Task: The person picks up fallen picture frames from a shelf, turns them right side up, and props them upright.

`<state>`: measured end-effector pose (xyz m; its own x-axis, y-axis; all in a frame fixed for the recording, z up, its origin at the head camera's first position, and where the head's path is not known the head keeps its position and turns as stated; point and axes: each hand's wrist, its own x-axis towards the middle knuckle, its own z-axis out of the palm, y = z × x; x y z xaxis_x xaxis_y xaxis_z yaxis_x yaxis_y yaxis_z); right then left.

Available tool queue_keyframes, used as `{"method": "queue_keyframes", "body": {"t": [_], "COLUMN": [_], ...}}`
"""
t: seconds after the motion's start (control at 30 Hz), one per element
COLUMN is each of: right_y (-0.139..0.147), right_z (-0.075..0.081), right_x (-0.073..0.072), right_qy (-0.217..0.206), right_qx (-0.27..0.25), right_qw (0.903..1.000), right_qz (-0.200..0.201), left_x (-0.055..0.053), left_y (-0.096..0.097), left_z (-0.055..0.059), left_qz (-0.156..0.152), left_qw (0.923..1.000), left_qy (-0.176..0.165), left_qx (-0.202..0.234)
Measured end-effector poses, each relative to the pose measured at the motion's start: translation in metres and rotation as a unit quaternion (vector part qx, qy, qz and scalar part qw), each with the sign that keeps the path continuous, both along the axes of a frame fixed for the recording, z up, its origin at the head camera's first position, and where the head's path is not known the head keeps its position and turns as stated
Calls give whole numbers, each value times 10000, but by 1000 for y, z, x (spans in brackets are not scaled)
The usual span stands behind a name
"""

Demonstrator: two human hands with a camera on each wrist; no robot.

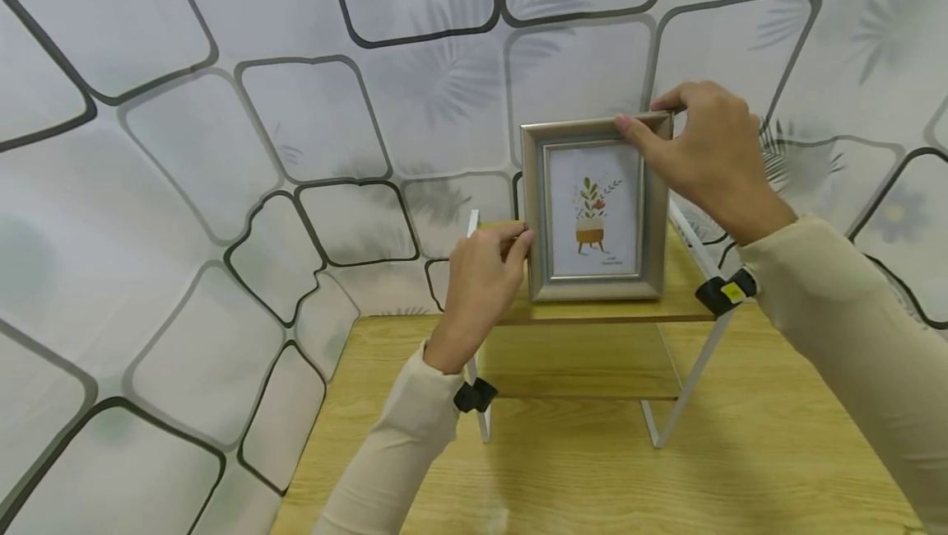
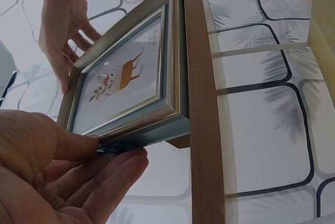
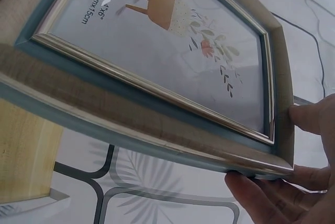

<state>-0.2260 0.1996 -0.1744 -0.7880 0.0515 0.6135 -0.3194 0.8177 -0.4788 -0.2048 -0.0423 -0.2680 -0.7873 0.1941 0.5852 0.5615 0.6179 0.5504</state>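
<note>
A picture frame (image 1: 595,210) with a champagne-coloured border stands upright on the top board of a small wooden shelf (image 1: 618,310). Behind its glass is a print of a potted plant. My left hand (image 1: 481,280) pinches the frame's left edge, thumb at the front. In the left wrist view, the fingers of that left hand (image 2: 68,169) reach round behind the edge. My right hand (image 1: 711,152) grips the upper right corner, its thumb on the front face. The right wrist view shows the right hand (image 3: 298,182) at that corner, fingers partly hidden behind the frame (image 3: 157,124).
The shelf has white metal legs (image 1: 689,383) and a lower wooden board (image 1: 578,360). It stands on a wood-grain surface (image 1: 578,477). A patterned wall (image 1: 444,99) rises close behind the shelf, and another wall (image 1: 133,272) runs along the left.
</note>
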Motion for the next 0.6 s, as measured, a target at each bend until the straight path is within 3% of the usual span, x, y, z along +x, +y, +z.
{"method": "queue_keyframes", "body": {"t": [0.3, 0.4, 0.5, 0.6], "right_y": [5, 16, 32, 49], "right_z": [2, 1, -5, -18], "right_x": [9, 15, 24, 33], "right_qy": [-177, -137, -4, 72], "right_qx": [-130, -178, -175, -90], "right_qw": [9997, 9997, 9998, 9999], "right_qz": [109, -35, -59, -85], "left_x": [4, 8, 9, 9], "left_y": [-5, -16, -32, -52], "left_z": [3, 2, -1, -9], "left_qz": [68, 219, 582, 912], "left_qw": [10000, 9987, 9936, 9890], "left_qy": [33, 450, 966, 1159], "left_qx": [19, 84, 4, -95]}}
